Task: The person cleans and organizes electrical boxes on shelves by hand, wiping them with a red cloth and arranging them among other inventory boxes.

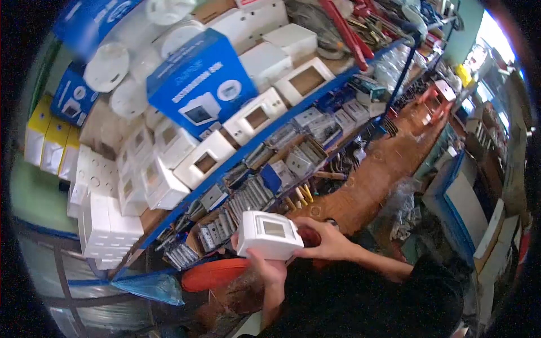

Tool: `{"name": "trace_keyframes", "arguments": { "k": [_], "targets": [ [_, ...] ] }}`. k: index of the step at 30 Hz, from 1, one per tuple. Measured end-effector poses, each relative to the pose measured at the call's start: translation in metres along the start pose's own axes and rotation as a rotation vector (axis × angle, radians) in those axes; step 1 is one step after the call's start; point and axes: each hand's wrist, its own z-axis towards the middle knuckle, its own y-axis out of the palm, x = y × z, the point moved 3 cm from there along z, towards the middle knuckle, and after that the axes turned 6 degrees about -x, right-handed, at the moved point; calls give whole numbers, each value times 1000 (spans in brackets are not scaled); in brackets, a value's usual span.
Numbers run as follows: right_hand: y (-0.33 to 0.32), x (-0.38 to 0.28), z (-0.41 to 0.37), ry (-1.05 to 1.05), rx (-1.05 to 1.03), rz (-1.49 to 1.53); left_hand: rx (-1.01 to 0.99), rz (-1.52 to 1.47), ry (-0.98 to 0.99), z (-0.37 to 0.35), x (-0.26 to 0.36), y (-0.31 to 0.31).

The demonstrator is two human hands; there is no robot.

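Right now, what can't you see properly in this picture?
All in the head view:
White box: its far side is hidden because it's turned away.
Left hand: its fingers are partly hidden behind that box.
Upper-left blue box: cut off by the top edge, with a blurry patch.
Big blue box: its smallest print is too tiny and fuzzy to read.

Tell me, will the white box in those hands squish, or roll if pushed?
The white box probably won't squish easily: its edges look straight between the left hand and right hand. Its mostly flat sides suggest sliding, not rolling. It could be slightly slippery, since it looks smooth.
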Motion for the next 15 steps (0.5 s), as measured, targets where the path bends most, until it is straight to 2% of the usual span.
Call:
{"name": "trace_keyframes", "arguments": {
  "k": [2, 4, 5, 7, 8, 11, 13, 14, 15],
  "targets": [
    [-12, 7, -6, -3, 40, 121, -52, 24, -66, 4, -8, 1],
    [-17, 29, -11, -32, 88, 389, -74, -35, -125, 6, -17, 4],
    [-18, 48, -12, -61, 107, 537, -127, 44, -136, 8, -22, 6],
    [-30, 61, -19, 23, 176, 704, -224, 199, -150, 12, -35, 4],
    [-39, 68, -23, 48, 237, 654, -235, 175, -182, 13, -44, 0],
    [-65, 88, -27, 57, 407, 528, -102, 275, -358, 4, -51, -5],
    [-87, 119, -22, 113, 599, 290, -12, 316, -401, -1, -53, -22],
    [-99, 130, -17, 216, 682, 118, 35, 303, -424, -5, -52, -29],
    [-109, 150, -4, 118, 757, 71, 80, 289, -447, -8, -50, -36]
  ]
}}
